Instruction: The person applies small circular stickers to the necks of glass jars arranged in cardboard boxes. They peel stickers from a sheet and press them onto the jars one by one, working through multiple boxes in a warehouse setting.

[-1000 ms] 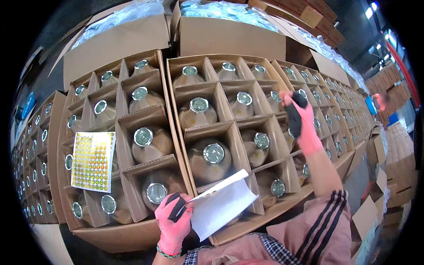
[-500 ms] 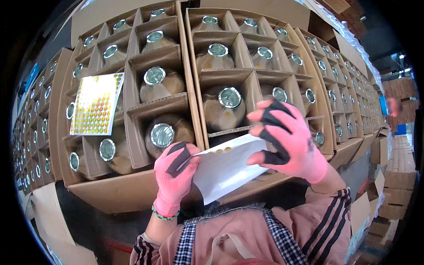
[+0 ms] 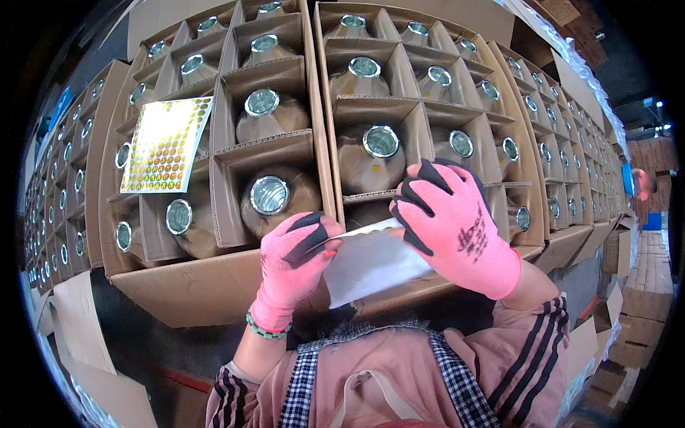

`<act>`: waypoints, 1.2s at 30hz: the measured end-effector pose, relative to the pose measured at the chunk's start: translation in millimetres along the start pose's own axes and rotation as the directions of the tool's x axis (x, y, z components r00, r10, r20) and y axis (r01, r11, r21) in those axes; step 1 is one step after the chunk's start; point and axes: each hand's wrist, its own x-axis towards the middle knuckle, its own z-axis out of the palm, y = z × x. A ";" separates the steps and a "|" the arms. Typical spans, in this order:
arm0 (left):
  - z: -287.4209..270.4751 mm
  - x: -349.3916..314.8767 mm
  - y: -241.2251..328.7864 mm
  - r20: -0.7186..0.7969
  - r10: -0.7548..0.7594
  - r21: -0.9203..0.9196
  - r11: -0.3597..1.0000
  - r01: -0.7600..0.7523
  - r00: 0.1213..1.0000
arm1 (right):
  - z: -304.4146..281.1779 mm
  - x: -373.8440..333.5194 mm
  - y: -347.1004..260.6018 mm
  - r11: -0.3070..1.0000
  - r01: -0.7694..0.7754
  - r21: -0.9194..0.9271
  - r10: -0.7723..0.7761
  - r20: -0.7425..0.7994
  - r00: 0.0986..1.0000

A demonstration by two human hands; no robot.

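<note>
My left hand (image 3: 296,258), in a pink glove with dark finger patches, pinches the left corner of a white-backed sticker sheet (image 3: 374,269). Gold round stickers show as a thin strip along its upper edge. At the sheet's upper right, my right hand (image 3: 457,232), gloved alike, has its fingers curled down on the edge; the fingertips are partly hidden. Just beyond lies a compartmented carton (image 3: 321,118) with round, brownish-looking glass vessels standing mouth up. One vessel (image 3: 270,195) with a silvery rim is nearest my left hand; another vessel (image 3: 380,143) stands beyond the sheet.
A second sheet of gold and orange round stickers (image 3: 165,146) rests on the left carton's dividers. More divided cartons of the same vessels (image 3: 571,135) run off to the right, others (image 3: 68,185) to the left. At far right is another person (image 3: 644,184) beside stacked cardboard (image 3: 646,285).
My right hand has come down onto the sheet's upper edge, its spread fingers now curled in. The sheet tilts flatter. The cartons appear shifted slightly up and right in view.
</note>
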 end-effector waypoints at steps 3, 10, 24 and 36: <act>0.7 -0.2 -1.6 -0.007 -0.001 -0.009 1.000 0.001 1.000 | 5.0 -4.4 0.7 0.998 -0.003 0.066 0.005 -0.020 1.000; -1.5 2.9 2.2 0.021 0.008 0.038 0.999 -0.009 1.000 | 9.9 -2.5 1.2 0.999 -0.029 0.028 0.030 -0.053 0.998; -10.6 7.7 -3.6 0.044 0.055 -0.034 0.998 -0.054 0.998 | 8.9 -0.2 3.8 0.996 0.085 0.041 -0.080 -0.109 0.991; -10.8 8.0 -1.4 0.060 0.027 -0.030 0.999 -0.025 0.998 | 15.7 2.3 0.5 0.997 0.000 0.071 0.006 -0.088 0.996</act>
